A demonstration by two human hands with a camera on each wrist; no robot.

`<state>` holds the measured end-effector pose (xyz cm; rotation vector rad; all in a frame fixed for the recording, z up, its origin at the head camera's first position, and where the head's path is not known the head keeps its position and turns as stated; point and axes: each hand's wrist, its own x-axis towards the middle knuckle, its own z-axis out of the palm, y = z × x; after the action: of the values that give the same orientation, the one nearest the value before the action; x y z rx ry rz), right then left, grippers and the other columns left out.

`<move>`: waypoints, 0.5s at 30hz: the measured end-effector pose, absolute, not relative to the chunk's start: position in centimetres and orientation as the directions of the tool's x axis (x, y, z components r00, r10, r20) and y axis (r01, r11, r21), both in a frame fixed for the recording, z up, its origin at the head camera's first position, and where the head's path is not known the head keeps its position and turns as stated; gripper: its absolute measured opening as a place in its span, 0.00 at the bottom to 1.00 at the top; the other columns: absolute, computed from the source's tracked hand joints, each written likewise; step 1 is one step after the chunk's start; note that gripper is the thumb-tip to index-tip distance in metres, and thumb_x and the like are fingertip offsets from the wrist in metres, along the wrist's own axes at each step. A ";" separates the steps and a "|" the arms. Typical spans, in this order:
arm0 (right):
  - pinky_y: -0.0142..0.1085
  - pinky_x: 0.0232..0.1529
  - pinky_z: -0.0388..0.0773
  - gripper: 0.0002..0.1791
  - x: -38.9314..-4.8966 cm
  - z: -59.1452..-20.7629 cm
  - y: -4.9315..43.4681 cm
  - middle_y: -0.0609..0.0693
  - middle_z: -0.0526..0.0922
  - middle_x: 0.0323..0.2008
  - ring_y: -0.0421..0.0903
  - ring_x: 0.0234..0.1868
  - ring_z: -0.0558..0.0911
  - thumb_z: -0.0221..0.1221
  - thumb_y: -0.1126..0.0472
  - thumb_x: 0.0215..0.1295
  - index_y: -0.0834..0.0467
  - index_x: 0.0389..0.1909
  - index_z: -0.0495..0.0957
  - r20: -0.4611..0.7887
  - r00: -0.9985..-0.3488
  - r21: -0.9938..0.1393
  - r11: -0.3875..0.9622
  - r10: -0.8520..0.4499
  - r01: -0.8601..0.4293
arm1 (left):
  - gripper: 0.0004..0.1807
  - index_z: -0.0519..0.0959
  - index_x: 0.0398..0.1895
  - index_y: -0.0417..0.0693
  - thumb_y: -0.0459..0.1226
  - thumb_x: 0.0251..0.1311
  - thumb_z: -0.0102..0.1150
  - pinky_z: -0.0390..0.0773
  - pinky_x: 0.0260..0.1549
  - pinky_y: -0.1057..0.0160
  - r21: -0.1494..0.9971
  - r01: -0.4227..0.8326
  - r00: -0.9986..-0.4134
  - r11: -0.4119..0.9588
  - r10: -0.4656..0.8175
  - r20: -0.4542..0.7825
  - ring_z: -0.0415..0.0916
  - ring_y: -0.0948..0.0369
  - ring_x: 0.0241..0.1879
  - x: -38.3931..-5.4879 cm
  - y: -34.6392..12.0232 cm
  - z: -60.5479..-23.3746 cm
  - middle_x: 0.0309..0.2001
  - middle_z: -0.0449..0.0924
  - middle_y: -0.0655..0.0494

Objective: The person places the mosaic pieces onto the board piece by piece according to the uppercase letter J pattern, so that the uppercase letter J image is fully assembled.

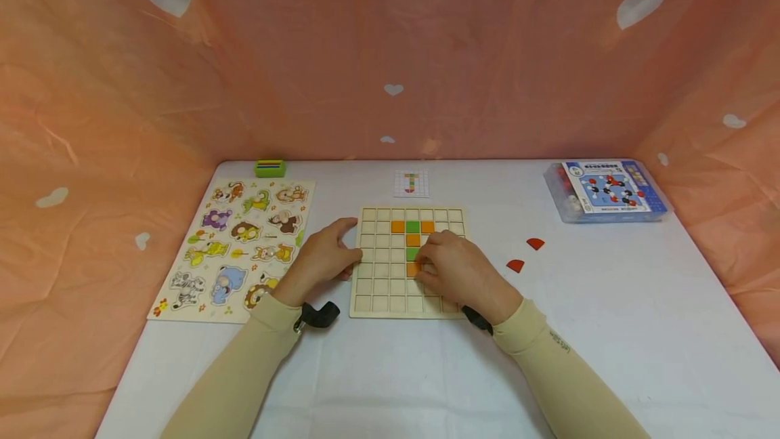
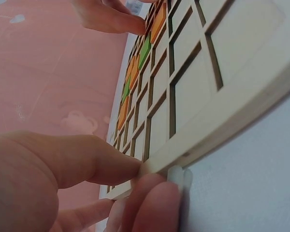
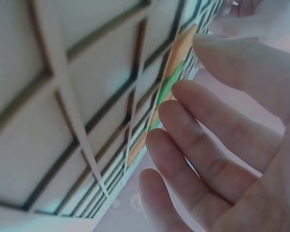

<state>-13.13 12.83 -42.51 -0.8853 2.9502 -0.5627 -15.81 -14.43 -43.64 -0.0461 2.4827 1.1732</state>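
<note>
A wooden grid board (image 1: 376,290) lies flat, with orange and green square tiles set in its cells. My left hand (image 1: 326,253) holds the board's left edge, thumb on the rim and fingers against the side, as the left wrist view shows. Over the board's right half is my right hand (image 1: 460,266). Its thumb tip touches the lowest orange tile (image 3: 180,50), and the other fingers are slightly bent and apart, close above a green tile (image 3: 169,84). Two red quarter-circle pieces, one nearer (image 1: 515,265) and one farther (image 1: 535,243), lie right of the board.
A small card (image 1: 399,185) with a coloured pattern lies behind the board. An animal puzzle board (image 1: 204,246) is at the left, partly behind the left forearm. A green box (image 1: 270,169) with coloured bars stands behind it. A plastic case (image 1: 609,192) with a molecule picture sits back right.
</note>
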 end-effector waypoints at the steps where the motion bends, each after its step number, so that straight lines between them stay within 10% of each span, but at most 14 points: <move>1: 0.39 0.44 0.83 0.05 -13.2 -42.4 12.9 0.45 0.86 0.37 0.46 0.43 0.81 0.73 0.58 0.64 0.54 0.38 0.92 0.090 -0.845 -0.346 0.780 -0.527 -0.522 | 0.41 0.63 0.84 0.54 0.38 0.69 0.65 0.81 0.27 0.64 0.737 -0.196 -0.922 0.647 0.133 -0.363 0.82 0.60 0.23 -15.8 -14.5 -43.6 0.27 0.85 0.51; 15: 0.50 0.51 0.85 0.12 -13.3 -41.7 19.8 0.51 0.88 0.44 0.52 0.49 0.84 0.68 0.57 0.68 0.60 0.45 0.91 0.088 -0.917 -0.339 0.853 -0.390 -0.396 | 0.41 0.65 0.83 0.55 0.39 0.68 0.67 0.80 0.28 0.64 0.740 -0.186 -0.929 0.646 0.130 -0.347 0.82 0.60 0.23 -15.8 -14.5 -43.9 0.27 0.84 0.52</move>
<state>-13.33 19.78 -41.68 -0.6445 3.0394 -0.5611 -15.84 -14.52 -43.86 -0.0441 2.4970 1.1831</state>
